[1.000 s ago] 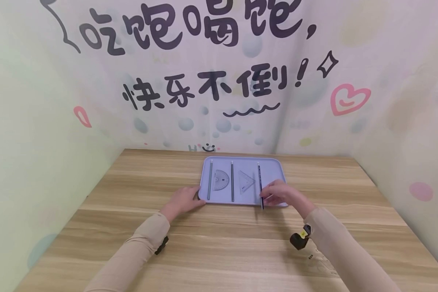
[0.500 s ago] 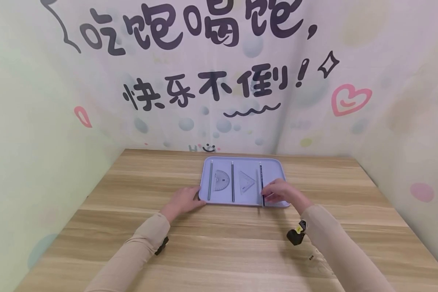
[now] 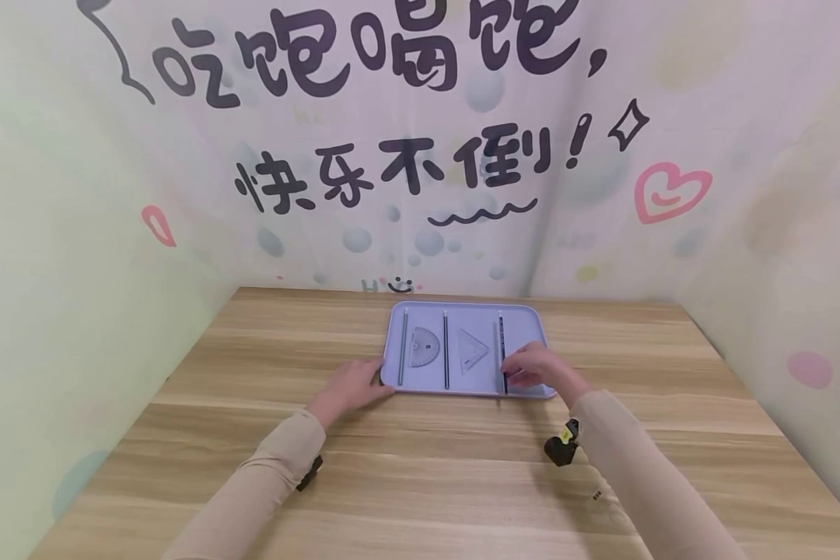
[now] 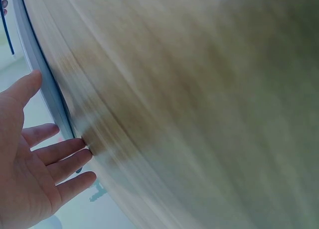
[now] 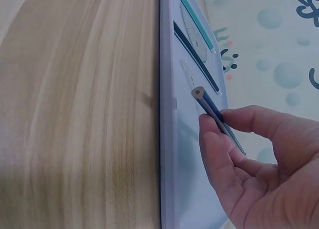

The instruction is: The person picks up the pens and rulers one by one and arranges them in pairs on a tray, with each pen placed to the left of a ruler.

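Observation:
My right hand (image 3: pixel 539 367) pinches a dark pencil (image 3: pixel 502 333) between thumb and fingers over the right part of a pale lilac tray (image 3: pixel 521 319). In the right wrist view, the pencil's (image 5: pixel 213 107) blunt end faces the camera, raised above the tray floor. At the tray's near left corner, my left hand (image 3: pixel 350 386) touches the rim with fingers spread and fairly straight. Inside the tray lie a green pencil (image 3: pixel 403 350), a clear protractor (image 3: pixel 424 347), another dark pencil (image 3: pixel 446 350) and a clear set square (image 3: pixel 473 351).
The tray lies near the back edge of a wood-grain table (image 3: pixel 420 482). A lettered wall covering (image 3: pixel 364 257) rises right behind it. Black wrist cameras (image 3: pixel 561 447) hang under both forearms.
My right hand has shifted the pencil slightly to the right, and its near end has drawn back toward the tray's front rim. The left hand stays at the corner.

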Action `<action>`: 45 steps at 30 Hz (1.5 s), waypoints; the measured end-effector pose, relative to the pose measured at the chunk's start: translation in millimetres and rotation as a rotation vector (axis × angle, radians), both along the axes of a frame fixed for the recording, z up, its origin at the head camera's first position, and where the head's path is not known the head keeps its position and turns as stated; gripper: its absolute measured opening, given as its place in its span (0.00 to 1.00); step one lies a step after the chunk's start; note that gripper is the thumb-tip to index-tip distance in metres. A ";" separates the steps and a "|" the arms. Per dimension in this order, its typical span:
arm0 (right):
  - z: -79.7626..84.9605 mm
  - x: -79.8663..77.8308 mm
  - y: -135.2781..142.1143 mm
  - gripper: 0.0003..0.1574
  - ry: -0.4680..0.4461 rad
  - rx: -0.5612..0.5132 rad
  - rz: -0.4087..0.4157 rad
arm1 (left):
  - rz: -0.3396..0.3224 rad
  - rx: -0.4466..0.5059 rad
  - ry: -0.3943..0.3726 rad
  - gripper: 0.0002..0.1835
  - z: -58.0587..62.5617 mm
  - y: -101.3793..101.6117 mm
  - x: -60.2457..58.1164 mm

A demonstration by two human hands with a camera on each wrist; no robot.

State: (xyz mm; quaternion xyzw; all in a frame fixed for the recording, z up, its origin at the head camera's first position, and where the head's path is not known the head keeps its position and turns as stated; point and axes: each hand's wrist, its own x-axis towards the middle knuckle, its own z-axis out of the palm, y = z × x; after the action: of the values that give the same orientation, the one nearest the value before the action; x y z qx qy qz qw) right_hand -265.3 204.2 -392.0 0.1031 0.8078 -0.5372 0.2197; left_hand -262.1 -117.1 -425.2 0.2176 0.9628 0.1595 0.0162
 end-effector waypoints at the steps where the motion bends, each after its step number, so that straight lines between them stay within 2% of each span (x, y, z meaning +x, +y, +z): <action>1: -0.7 -0.7 -0.2 0.10 0.001 0.005 -0.005 | 0.002 0.000 -0.001 0.29 0.1 -0.1 0.2; 5: -3.2 -3.5 -1.5 0.13 0.008 0.026 -0.019 | 0.004 0.000 0.000 0.29 0.4 -0.3 0.4; 16: -9.2 -7.5 -5.2 0.13 0.054 0.100 -0.065 | -0.001 -0.004 0.002 0.30 -0.7 -0.3 0.4; 23: -12.6 -10.9 -7.1 0.12 0.100 0.109 -0.090 | 0.004 0.000 -0.008 0.30 1.0 -0.2 1.1; 29: -16.2 -13.9 -7.6 0.13 0.105 0.127 -0.108 | 0.001 -0.001 -0.010 0.31 1.1 -0.3 1.1; 45: -21.0 -18.3 -8.7 0.13 0.151 0.208 -0.111 | -0.004 -0.001 -0.015 0.32 -2.2 -1.7 0.3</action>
State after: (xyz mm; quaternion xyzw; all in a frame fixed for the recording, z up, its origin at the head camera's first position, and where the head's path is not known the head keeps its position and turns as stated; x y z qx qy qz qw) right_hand -283.5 195.5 -413.1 0.1290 0.8664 -0.4680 0.1166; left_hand -261.8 -118.7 -427.4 0.2184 0.9622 0.1607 0.0241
